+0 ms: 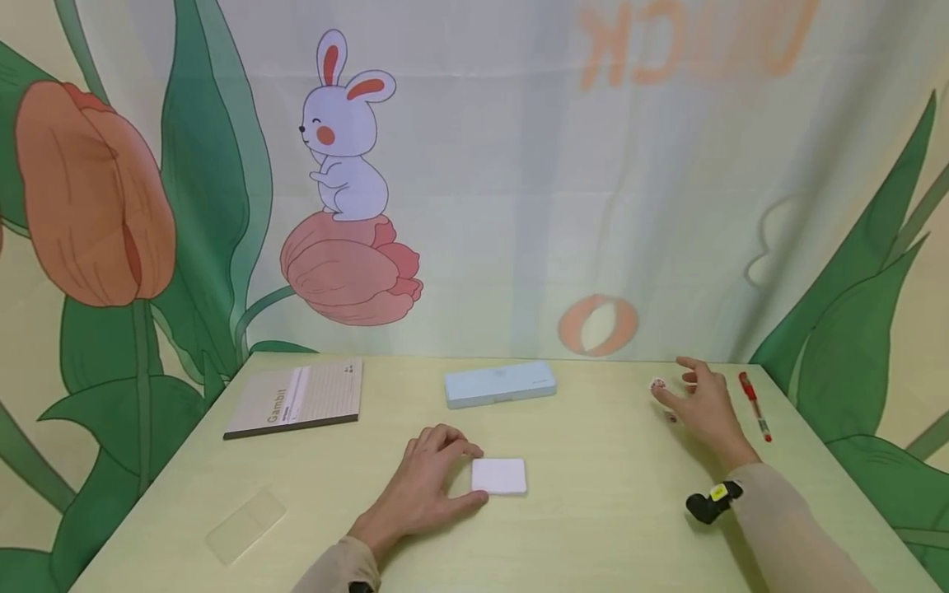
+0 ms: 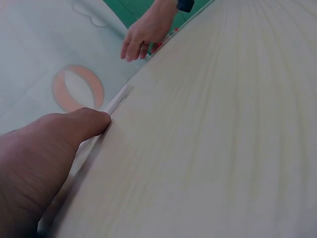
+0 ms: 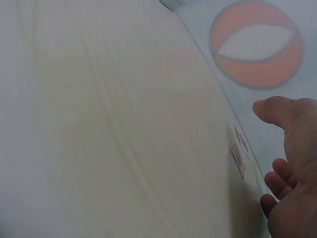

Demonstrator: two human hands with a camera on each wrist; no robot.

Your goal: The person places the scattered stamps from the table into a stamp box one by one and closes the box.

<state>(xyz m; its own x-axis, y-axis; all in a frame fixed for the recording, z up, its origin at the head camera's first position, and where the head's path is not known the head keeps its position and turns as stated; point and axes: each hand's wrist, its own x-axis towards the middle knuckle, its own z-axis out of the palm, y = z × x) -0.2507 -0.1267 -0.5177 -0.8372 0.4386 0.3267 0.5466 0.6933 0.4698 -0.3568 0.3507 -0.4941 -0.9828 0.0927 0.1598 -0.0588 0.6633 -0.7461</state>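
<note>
At the near left of the bench (image 1: pixel 593 535), I have a clear flat sheet (image 1: pixel 246 527) lying at a slant, well apart from everything else. A little farther in, from the head camera, I see the left hand (image 1: pixel 423 486), its sleeve coming in from the near edge. Thumb and forefinger hold the white pad (image 1: pixel 499 477) by its left end, forefinger at the far corner and thumb at the near one; on the left wrist camera I get the thumb up against the pad's edge. The pad lies flat on the bench near the middle. Farther out on the right, I find the right hand (image 1: pixel 700 408) released, fingers loosely bent and thumb spread, above two small red-and-white pieces (image 1: pixel 657 384). My right wrist camera shows both pieces close to the bench's far edge, next to that hand. Just right of the hand lies a red pen (image 1: pixel 754 406), roughly pointing away from me. Toward the back left I have a notebook (image 1: pixel 295 399) with a dark spine, and at back centre a pale blue case (image 1: pixel 500 385). Behind it all hangs a printed curtain (image 1: pixel 482 206) with a rabbit on a tulip.
</note>
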